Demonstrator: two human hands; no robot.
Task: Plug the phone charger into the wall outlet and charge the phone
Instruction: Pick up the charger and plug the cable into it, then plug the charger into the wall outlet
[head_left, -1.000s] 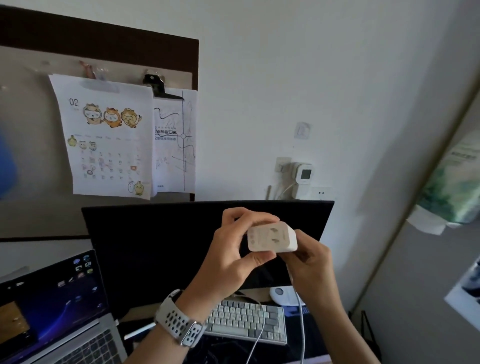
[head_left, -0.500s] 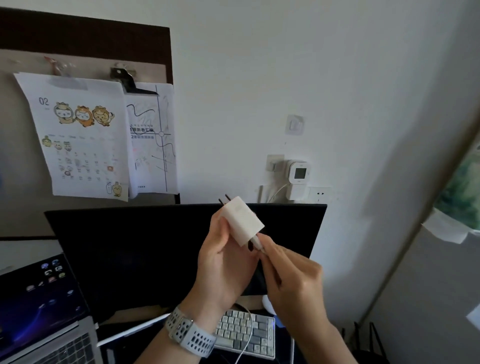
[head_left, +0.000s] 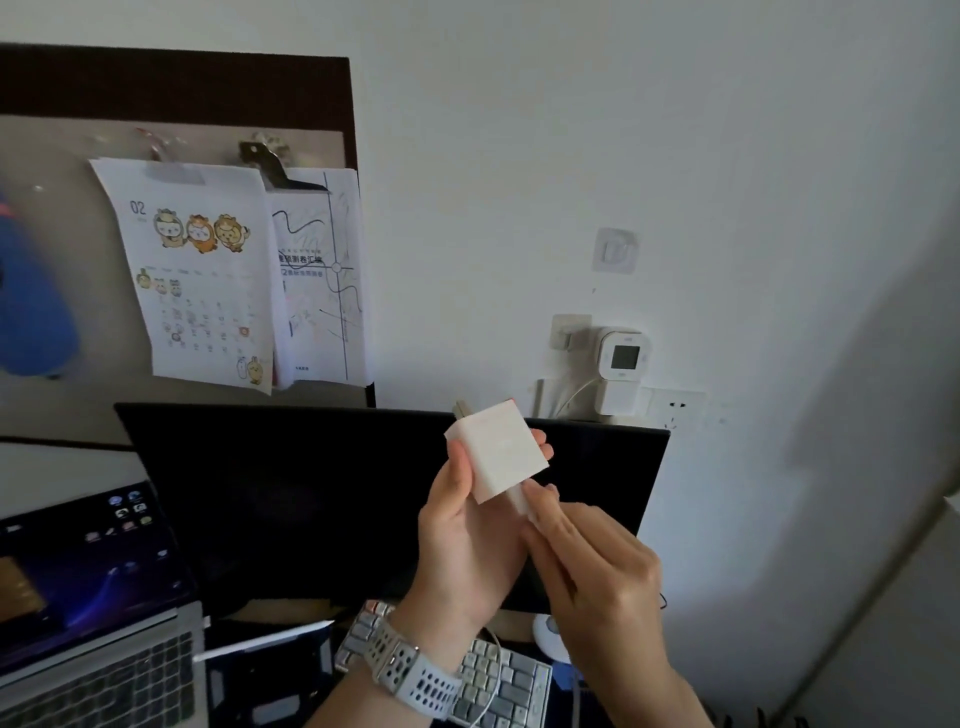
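Left hand (head_left: 467, 535) grips white charger (head_left: 498, 457), prongs up-left; right hand (head_left: 597, 571) pinches cable plug at its base; wall outlet (head_left: 678, 408) beyond monitor (head_left: 322, 499).

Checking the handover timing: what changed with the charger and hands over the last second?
The charger was turned in the left hand: a second ago a flat face pointed at the camera, now its prongs point up-left toward the wall. The right hand shifted below it, pinching the cable end at its base. Both hands kept hold. The free wall outlet is unchanged.
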